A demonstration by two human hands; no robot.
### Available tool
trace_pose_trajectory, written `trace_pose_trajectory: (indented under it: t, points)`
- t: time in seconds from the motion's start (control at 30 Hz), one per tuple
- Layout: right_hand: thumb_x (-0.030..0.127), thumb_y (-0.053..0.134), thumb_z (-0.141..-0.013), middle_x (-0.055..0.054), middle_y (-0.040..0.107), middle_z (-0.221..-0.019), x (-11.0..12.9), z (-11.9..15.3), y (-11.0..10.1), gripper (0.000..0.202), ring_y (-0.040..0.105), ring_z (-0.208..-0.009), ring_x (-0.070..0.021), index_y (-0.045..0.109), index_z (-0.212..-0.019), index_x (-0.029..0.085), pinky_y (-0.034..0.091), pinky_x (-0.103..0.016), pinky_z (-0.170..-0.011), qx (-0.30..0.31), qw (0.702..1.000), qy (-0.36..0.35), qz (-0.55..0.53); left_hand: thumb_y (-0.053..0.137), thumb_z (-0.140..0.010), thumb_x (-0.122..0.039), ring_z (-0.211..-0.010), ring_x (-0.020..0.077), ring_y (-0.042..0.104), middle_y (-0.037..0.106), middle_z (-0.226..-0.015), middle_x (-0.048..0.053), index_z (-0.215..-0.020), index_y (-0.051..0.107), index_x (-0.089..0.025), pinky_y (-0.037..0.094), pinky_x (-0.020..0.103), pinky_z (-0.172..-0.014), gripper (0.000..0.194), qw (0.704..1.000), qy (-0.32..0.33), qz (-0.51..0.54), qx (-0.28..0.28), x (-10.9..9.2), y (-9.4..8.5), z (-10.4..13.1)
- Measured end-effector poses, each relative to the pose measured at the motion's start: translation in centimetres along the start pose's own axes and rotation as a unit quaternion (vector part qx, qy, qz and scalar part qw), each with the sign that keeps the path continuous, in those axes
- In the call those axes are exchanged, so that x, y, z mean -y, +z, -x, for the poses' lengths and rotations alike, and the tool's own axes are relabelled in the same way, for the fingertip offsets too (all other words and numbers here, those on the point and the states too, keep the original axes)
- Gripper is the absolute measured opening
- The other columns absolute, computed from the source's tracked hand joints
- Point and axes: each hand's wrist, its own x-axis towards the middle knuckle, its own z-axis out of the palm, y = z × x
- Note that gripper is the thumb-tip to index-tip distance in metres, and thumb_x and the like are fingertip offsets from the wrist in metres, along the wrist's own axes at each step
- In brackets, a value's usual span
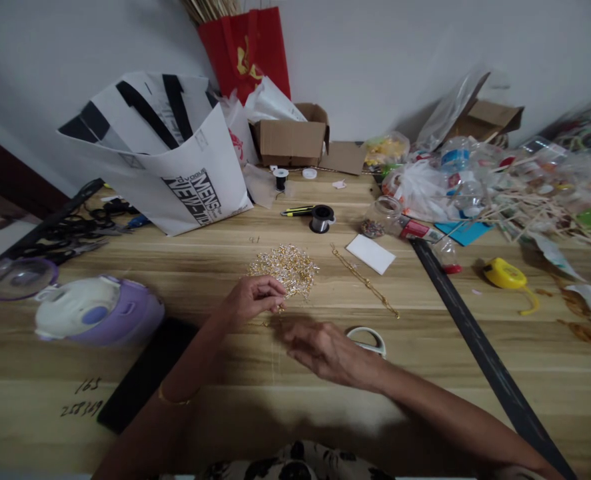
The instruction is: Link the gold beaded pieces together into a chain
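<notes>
My left hand [256, 297] is closed in a pinch at the near edge of a heap of small gold and silver beads [290, 267]. A tiny gold bit, too small to name, shows at its fingertips. Just right of it and nearer to me, my right hand [320, 347] has its fingers bent together, slightly blurred; whatever they pinch cannot be made out. A thin gold chain [365, 281] lies to the right of the heap. Beside my right wrist, partly behind it, rests a white ring-shaped object [368, 339].
A white card [370, 253], a wire spool [321, 219] and a jar of beads [380, 217] lie beyond. On the left are a purple-and-white bottle [100, 312], a dark flat object [145, 373] and a white bag [175, 167]. A yellow tape measure [505, 273] sits right.
</notes>
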Motion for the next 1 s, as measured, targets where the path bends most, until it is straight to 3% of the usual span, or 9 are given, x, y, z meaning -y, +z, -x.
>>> trace_pose_trajectory:
  t: [0.13,0.23,0.33,0.47,0.6,0.77,0.87,1.0]
  points:
    - [0.025,0.058,-0.082,0.001,0.055,-0.079,-1.5,-0.9,0.3,0.025,0.053,-0.065,-0.0105,0.047,-0.103,0.019,0.042,-0.021,-0.056,-0.138,0.967,0.093,-0.192,0.067,-0.069,-0.018,-0.067,0.0152,0.065,0.07,-0.073,0.005,-0.081,0.063,-0.015,0.048,0.023,-0.061,0.013,0.999,0.002,-0.036,0.027,0.6,1.3,0.2]
    - [0.029,0.065,-0.077,0.001,0.055,-0.078,-2.4,-1.4,0.6,0.038,0.052,-0.061,-0.0094,0.045,-0.108,0.02,0.042,-0.018,-0.05,-0.123,0.93,0.096,-0.334,0.064,-0.071,-0.016,-0.071,0.0156,0.066,0.07,-0.074,0.005,-0.078,0.063,-0.015,0.049,0.024,-0.064,0.008,0.997,0.03,-0.045,0.047,1.2,2.6,0.3]
    - [0.033,0.067,-0.075,0.0,0.059,-0.075,-3.2,-1.7,0.8,0.037,0.057,-0.064,-0.0116,0.049,-0.103,0.018,0.044,-0.019,-0.05,-0.092,0.906,0.108,-0.4,0.06,-0.072,-0.014,-0.066,0.0138,0.065,0.068,-0.072,0.004,-0.078,0.063,-0.014,0.049,0.023,-0.062,0.006,0.996,0.048,-0.066,0.042,1.5,3.6,0.3]
    - [0.037,0.07,-0.072,-0.001,0.061,-0.072,-4.3,-1.8,0.8,0.03,0.058,-0.059,-0.0097,0.056,-0.085,0.014,0.044,-0.018,-0.049,-0.058,0.89,0.128,-0.434,0.06,-0.072,-0.014,-0.07,0.0132,0.065,0.069,-0.075,0.004,-0.079,0.063,-0.013,0.051,0.024,-0.067,0.007,0.993,0.06,-0.106,0.007,1.5,3.8,0.2]
    - [0.042,0.069,-0.072,-0.003,0.064,-0.074,-5.1,-1.8,0.7,0.033,0.06,-0.058,-0.0094,0.061,-0.085,0.013,0.046,-0.019,-0.051,-0.023,0.881,0.156,-0.446,0.06,-0.074,-0.019,-0.073,0.0134,0.065,0.069,-0.077,0.005,-0.08,0.063,-0.012,0.051,0.024,-0.071,0.009,0.994,0.063,-0.092,-0.021,1.5,3.4,-0.2]
    - [0.046,0.064,-0.076,-0.005,0.067,-0.076,-5.7,-1.8,0.6,0.035,0.064,-0.062,-0.0113,0.064,-0.084,0.012,0.048,-0.02,-0.054,-0.022,0.872,0.174,-0.456,0.058,-0.076,-0.02,-0.08,0.0148,0.064,0.068,-0.084,0.006,-0.082,0.063,-0.012,0.05,0.026,-0.076,0.011,0.988,0.087,-0.116,-0.052,1.9,2.8,-0.7]
    - [0.046,0.064,-0.076,-0.006,0.068,-0.08,-5.8,-1.8,0.0,0.037,0.065,-0.065,-0.0122,0.064,-0.091,0.012,0.05,-0.022,-0.057,-0.025,0.867,0.183,-0.462,0.055,-0.077,-0.018,-0.076,0.0139,0.062,0.067,-0.08,0.005,-0.081,0.063,-0.013,0.048,0.024,-0.071,0.011,0.976,0.079,-0.202,-0.034,2.0,2.2,-0.7]
    - [0.04,0.063,-0.079,-0.007,0.068,-0.085,-5.7,-1.6,-1.3,0.033,0.065,-0.069,-0.0122,0.063,-0.096,0.012,0.051,-0.022,-0.059,-0.022,0.882,0.185,-0.433,0.052,-0.077,-0.015,-0.068,0.0123,0.058,0.065,-0.074,0.001,-0.078,0.064,-0.016,0.042,0.022,-0.065,0.012,0.934,0.06,-0.351,0.023,1.5,1.2,-0.4]
